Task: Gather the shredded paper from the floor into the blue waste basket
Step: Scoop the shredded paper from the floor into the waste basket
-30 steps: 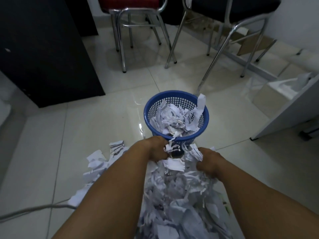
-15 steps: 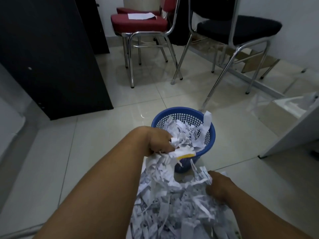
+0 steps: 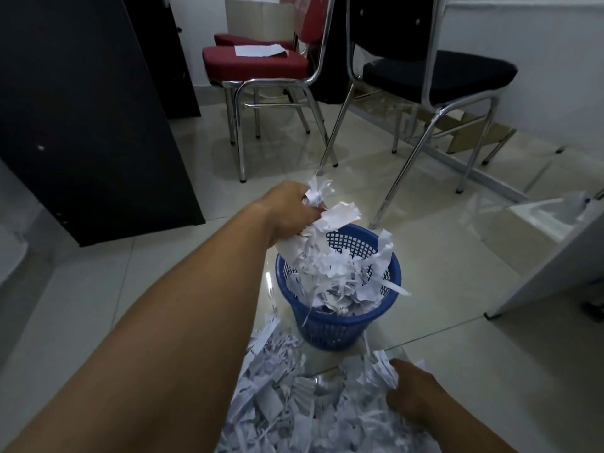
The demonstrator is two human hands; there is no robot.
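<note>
Right, my left grip (image 3: 291,210) is curled tight round a handful of shreds (image 3: 338,217), and the coming move turns on one relation: the blue waste basket (image 3: 327,328) sits just below that fist and a little to its right, mouth open upward. The handful hangs lengthwise down from my fingers, and its lower strips trail inside the rim among the paper in the basket (image 3: 343,295), which is heaped close to the top (a few strips droop over the rim on the far and right sides). I judge that simply letting go would drop most of it in. The top pieces, though, stick out above my knuckles toward the far side and could flutter past the rim.

My left grip is the one nearer the basket's mouth. My right grip (image 3: 415,390) is low, well under the rim and to the right of the basket's foot, with its fingers curled into the floor pile (image 3: 287,407) and pinching some strips at its edge. That pile lies on the pale tiled floor (image 3: 98,305) between my forearms and reaches up close to the basket's base. It is a loose heap of white and greyish strips and torn scraps that looks light, tangled and apt to shed when lifted. By the look of it, plenty is left to gather.
</note>
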